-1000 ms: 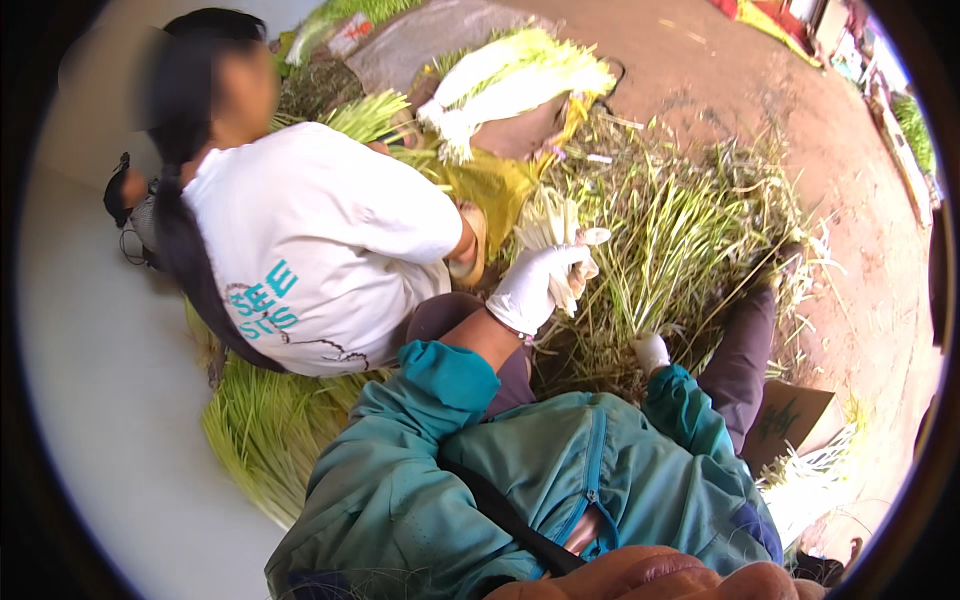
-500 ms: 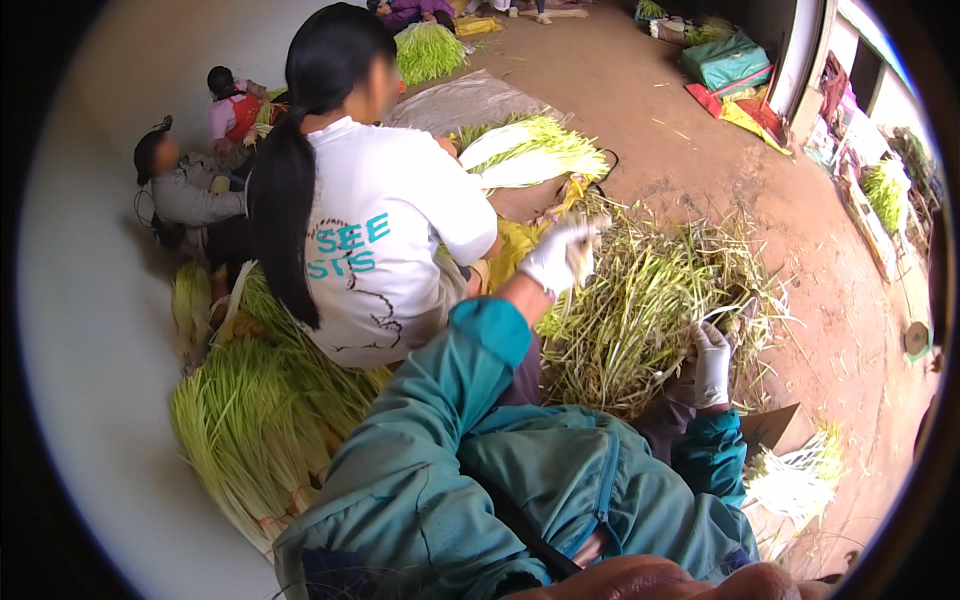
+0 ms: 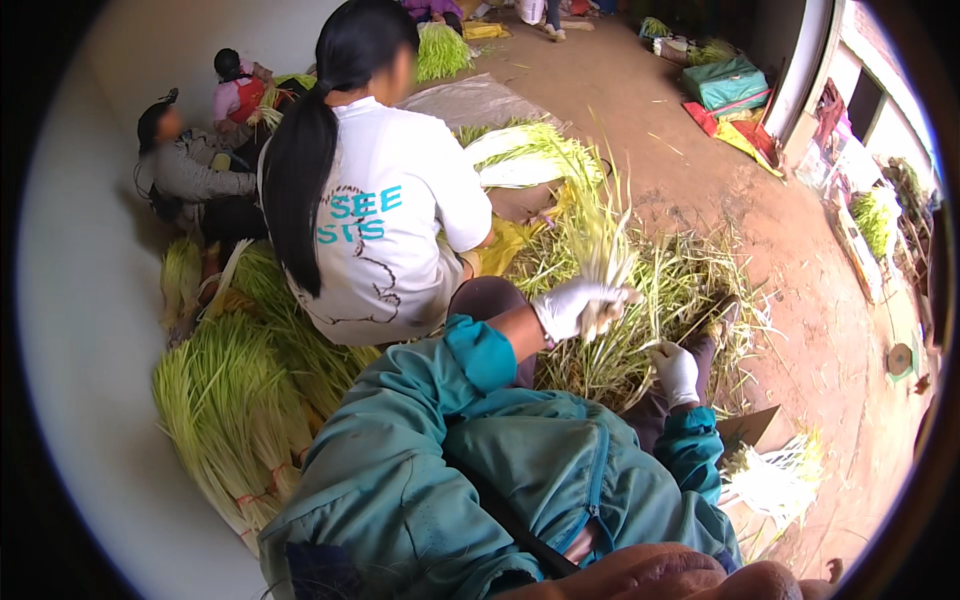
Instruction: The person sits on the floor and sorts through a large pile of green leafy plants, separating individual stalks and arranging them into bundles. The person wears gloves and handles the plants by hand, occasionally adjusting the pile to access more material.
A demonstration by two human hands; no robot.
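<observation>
My left hand [image 3: 572,308], in a white glove, is closed round the pale lower part of a small bunch of yellow chives [image 3: 600,250]. Their thin leaves fan upward and away from me, somewhat blurred. To its right and a little nearer, my gloved right hand [image 3: 677,374] has thumb and fingers pressed together. Something thin and pale seems to be at its fingertips, too small to make out. Beneath both hands spreads a loose heap of chive leaves and trimmings [image 3: 690,275], green mixed with straw-coloured.
A person in a white shirt [image 3: 385,215] sits close on my left. Bundled chives [image 3: 235,410] lie by the wall, with another pile [image 3: 525,150] ahead. At right are cut white stalks [image 3: 775,480] beside a cardboard piece [image 3: 750,430]. Farther off lies a green bundle [image 3: 725,82].
My left hand has come nearer and slightly right, and the chive bunch now stands up from it. My right hand has drawn back left and nearer me.
</observation>
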